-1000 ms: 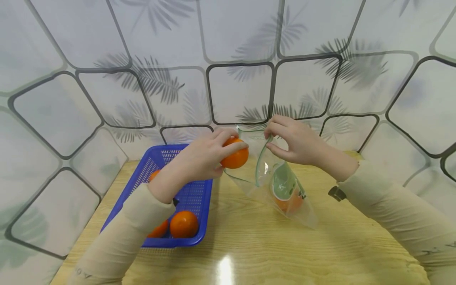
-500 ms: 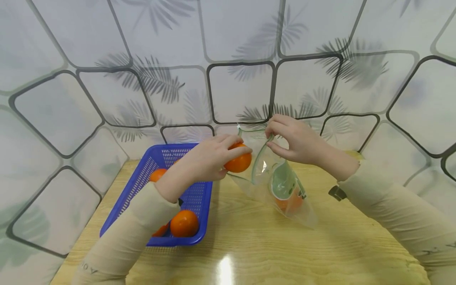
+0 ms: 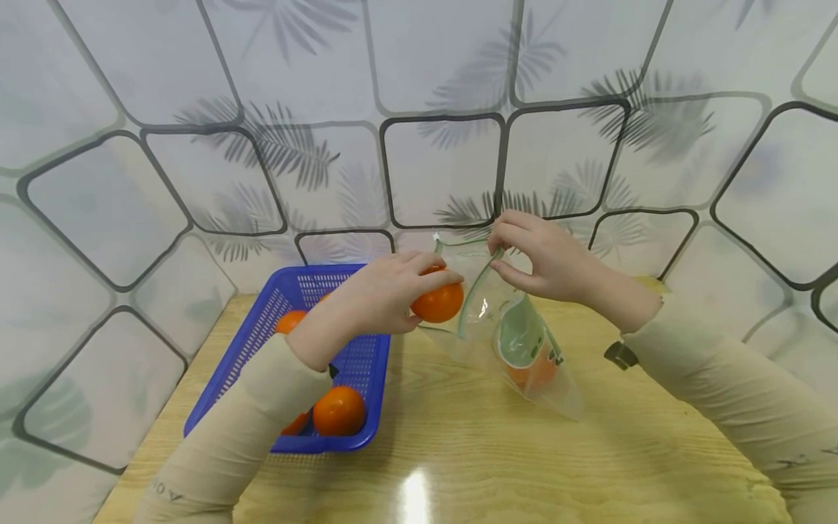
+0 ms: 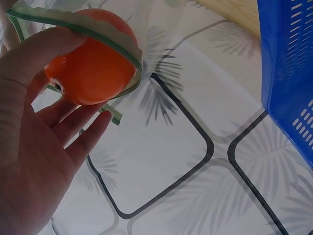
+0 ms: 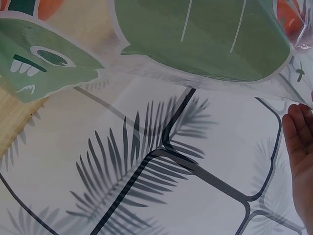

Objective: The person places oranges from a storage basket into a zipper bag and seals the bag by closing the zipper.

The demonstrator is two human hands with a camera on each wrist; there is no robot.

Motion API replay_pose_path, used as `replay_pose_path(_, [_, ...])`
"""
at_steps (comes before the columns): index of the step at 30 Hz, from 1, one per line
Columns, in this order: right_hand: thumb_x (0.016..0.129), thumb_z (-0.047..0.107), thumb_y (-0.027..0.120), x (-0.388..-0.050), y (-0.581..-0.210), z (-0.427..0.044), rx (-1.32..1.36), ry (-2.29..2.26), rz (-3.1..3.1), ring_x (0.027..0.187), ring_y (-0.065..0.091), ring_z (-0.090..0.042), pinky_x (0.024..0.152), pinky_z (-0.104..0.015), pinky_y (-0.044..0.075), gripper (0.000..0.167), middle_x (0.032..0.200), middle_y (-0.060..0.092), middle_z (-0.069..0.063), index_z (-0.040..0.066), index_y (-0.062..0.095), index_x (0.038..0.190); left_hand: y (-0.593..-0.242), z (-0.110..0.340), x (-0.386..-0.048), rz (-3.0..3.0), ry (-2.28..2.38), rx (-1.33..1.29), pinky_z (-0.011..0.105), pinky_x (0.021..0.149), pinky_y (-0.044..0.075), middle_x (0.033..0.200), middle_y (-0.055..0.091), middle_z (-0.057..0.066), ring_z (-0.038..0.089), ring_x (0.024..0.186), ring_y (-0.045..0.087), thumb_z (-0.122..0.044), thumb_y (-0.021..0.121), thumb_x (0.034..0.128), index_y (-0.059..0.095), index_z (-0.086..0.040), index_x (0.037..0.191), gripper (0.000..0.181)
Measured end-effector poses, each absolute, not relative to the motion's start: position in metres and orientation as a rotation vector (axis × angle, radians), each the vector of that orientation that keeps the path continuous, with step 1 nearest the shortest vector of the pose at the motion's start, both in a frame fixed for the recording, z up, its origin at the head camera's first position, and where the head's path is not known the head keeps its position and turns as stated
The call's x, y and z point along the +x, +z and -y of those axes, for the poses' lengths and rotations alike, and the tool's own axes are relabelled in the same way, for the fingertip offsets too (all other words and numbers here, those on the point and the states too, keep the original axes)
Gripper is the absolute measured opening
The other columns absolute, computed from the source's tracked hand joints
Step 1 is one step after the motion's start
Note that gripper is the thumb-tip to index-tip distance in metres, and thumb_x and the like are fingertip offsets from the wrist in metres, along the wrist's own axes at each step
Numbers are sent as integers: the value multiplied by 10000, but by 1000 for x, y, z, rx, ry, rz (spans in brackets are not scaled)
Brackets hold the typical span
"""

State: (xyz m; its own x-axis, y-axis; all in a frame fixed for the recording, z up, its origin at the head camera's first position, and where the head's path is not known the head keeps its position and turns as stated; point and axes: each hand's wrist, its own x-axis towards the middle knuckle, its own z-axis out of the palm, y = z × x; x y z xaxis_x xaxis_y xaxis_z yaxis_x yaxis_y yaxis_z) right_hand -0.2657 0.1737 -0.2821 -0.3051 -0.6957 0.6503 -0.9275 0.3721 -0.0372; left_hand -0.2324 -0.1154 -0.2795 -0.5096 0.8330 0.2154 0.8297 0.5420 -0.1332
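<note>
My left hand grips a shiny orange fruit, likely an orange or persimmon, at the mouth of a clear zip bag. In the left wrist view, the bag's green zip edge crosses over the fruit, which is partly inside the opening. My right hand pinches the bag's rim between thumb and fingers, holding the mouth apart. Printed green shapes cover the bag in the right wrist view, and an orange form shows in its lower part, whether fruit or print I cannot tell.
At the left stands a blue plastic basket with several orange fruits, some hidden behind my left forearm. Everything rests on a wooden table. A wall covering with leaf patterns rises behind the table.
My left hand has moved slightly right and down with the orange fruit, bringing it into the bag's mouth. The right hand has hardly moved.
</note>
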Motion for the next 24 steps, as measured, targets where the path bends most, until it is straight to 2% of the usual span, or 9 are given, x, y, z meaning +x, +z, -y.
replay_pose_path(7, [884, 6, 756, -265, -281, -174, 1396, 563, 2084, 871, 595, -155, 743, -346, 500, 140, 961, 618, -47, 46, 656, 973, -281, 115, -232, 2532, 47, -1394, 459, 984, 589, 1356, 649, 60, 265, 1209, 653, -175, 921, 780, 626, -237, 1433, 719])
replay_pose_path(15, [883, 3, 759, -264, -278, -174, 1383, 565, 2085, 869, 648, -152, 754, -364, 568, 155, 952, 618, -46, 63, 641, 964, -281, 117, -230, 2576, 13, -1397, 446, 1045, 560, 1390, 649, 73, 267, 1247, 642, -146, 882, 843, 620, -189, 1455, 667])
replay_pose_path(24, [883, 1, 750, -264, -278, -175, 1386, 566, 2090, 876, 647, -150, 768, -369, 576, 152, 955, 623, -44, 68, 639, 963, -283, 118, -230, 2581, 39, -1381, 436, 1040, 559, 1354, 658, 59, 251, 1232, 643, -155, 894, 836, 629, -185, 1455, 674])
